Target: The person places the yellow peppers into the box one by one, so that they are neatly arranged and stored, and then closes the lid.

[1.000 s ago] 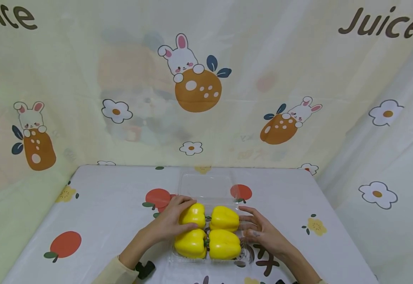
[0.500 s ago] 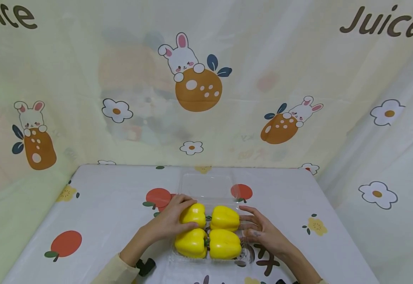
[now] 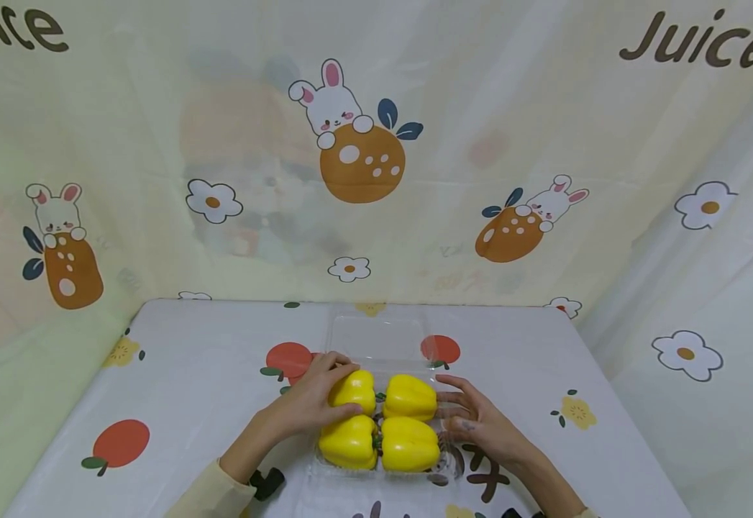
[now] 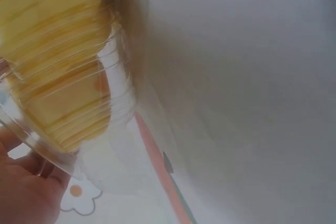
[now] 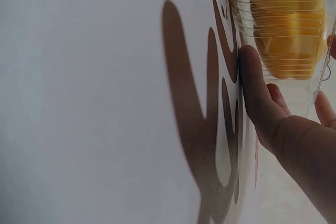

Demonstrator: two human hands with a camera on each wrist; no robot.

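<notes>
Four yellow bell peppers lie two by two in a clear plastic box [image 3: 452, 469] at the table's near middle. Its lid [image 3: 376, 334] is folded back flat behind it. My left hand [image 3: 334, 392] curls over the far-left pepper [image 3: 357, 388], fingers on top and thumb at its near side. My right hand [image 3: 455, 404] rests with straight fingers against the box's right wall, beside the far-right pepper [image 3: 410, 397]. The left wrist view shows a pepper [image 4: 52, 51] through the ribbed wall, with my palm [image 4: 23, 192] below. The right wrist view shows my thumb [image 5: 254, 87] touching the box under a pepper [image 5: 289, 24].
The table [image 3: 188, 374] wears a white cloth printed with fruit. A pale curtain [image 3: 156, 144] with rabbits and flowers hangs close behind it and along both sides. A small black object [image 3: 265, 483] lies by my left sleeve at the near edge.
</notes>
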